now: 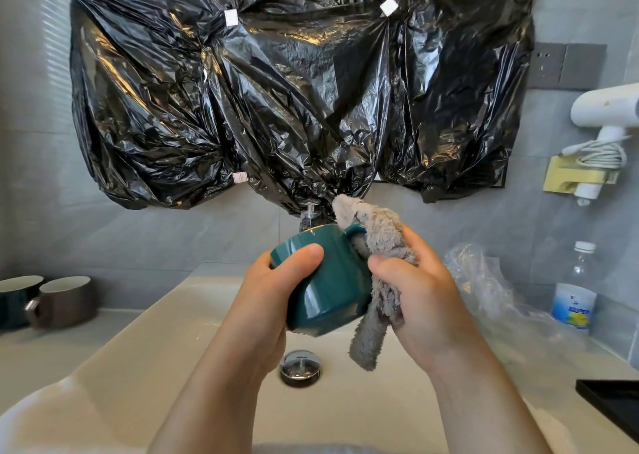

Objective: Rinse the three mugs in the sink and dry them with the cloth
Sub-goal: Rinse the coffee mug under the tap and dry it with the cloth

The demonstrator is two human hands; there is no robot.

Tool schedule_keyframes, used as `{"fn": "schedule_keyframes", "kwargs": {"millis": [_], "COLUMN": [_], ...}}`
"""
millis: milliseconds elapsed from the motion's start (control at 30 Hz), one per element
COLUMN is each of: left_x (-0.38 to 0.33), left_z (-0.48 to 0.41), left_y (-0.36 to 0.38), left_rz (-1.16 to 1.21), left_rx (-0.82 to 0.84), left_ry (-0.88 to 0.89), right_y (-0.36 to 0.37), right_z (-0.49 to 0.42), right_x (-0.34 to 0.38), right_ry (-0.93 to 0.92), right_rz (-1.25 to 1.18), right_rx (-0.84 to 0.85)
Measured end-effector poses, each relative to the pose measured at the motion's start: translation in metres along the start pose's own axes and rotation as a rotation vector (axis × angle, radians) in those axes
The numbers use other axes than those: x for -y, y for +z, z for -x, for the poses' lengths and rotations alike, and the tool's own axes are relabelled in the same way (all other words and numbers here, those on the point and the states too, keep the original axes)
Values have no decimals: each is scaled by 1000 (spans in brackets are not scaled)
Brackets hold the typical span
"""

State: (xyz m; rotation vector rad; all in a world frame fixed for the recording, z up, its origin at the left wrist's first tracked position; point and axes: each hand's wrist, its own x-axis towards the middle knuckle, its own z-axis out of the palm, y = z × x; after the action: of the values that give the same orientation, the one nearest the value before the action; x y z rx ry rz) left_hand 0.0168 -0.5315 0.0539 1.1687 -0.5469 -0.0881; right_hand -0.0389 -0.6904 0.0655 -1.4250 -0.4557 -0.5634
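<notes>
Thumb laid flat across the glossy side, the left hand [266, 298] curls round the teal mug [332, 280] from below and clamps it. The forearm rises from seven o'clock. The mug is held tilted in the air above the sink [166, 301], with its handle up at one o'clock.

The right hand [422, 301] comes in from five o'clock. Its thumb and curled fingers are closed on the grey cloth [383, 239] and press it against the handle side of the mug. One end of the cloth pokes up past the handle towards twelve o'clock. The other end hangs loose below the hand.

Straight down at six o'clock sits the chrome drain plug [300, 367] in the pale basin. Out at nine o'clock two more mugs stand upright on the counter, touching or nearly so: a dark green mug [14, 301] at the edge of view and a brown mug [65, 301] beside it.

At three o'clock a water bottle [575, 291] stands near crumpled clear plastic [484, 280]. A white hair dryer [601, 111] hangs on the wall at two o'clock. Black plastic sheeting [276, 90] covers the wall at twelve o'clock.
</notes>
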Motion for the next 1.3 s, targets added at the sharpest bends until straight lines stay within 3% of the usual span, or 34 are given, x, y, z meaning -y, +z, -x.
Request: {"fn": "schedule_keyframes", "kwargs": {"millis": [67, 200, 333, 467, 600, 667, 733, 800, 900, 967, 1067, 1100, 1300], "left_x": [-1, 3, 4, 3, 2, 4, 6, 7, 6, 5, 1, 0, 4], "left_z": [1, 1, 1, -2, 0, 1, 2, 3, 4, 4, 1, 0, 3], "left_y": [1, 7, 10, 8, 9, 11, 11, 10, 12, 13, 6, 4, 10], "left_rz": [-28, -153, -149, -86, -100, -121, -160, -217, -259, -191, -44, -32, -203], "left_rx": [-18, -124, -198, -310, -290, -236, -177, -133, -141, -198, -226, -209, -154], "left_ry": [33, 133, 123, 134, 185, 190, 190, 190, 218, 231, 201, 191, 222], "right_y": [-1, 6, 9, 10, 13, 11, 7, 2, 3, 5, 7, 6, 3], "right_z": [-1, -1, 2, 2, -2, -6, -9, -11, -10, -9, -5, -3, 0], "right_x": [-1, -4, -3, -3, -4, -7, -5, -4, -8, -10, -4, -4, -5], "right_ry": [-34, -109, 1, 86, 8, 81, 211, 204, 185, 115, -19, -28, -83], "right_rz": [202, 805, 1109, 856, 695, 394, -96, -370, -381, -401, -212, -88, 736], "right_rx": [-55, -355, -285, -234, -476, -596, -548, -477, -409, -240, 48, 60, -333]}}
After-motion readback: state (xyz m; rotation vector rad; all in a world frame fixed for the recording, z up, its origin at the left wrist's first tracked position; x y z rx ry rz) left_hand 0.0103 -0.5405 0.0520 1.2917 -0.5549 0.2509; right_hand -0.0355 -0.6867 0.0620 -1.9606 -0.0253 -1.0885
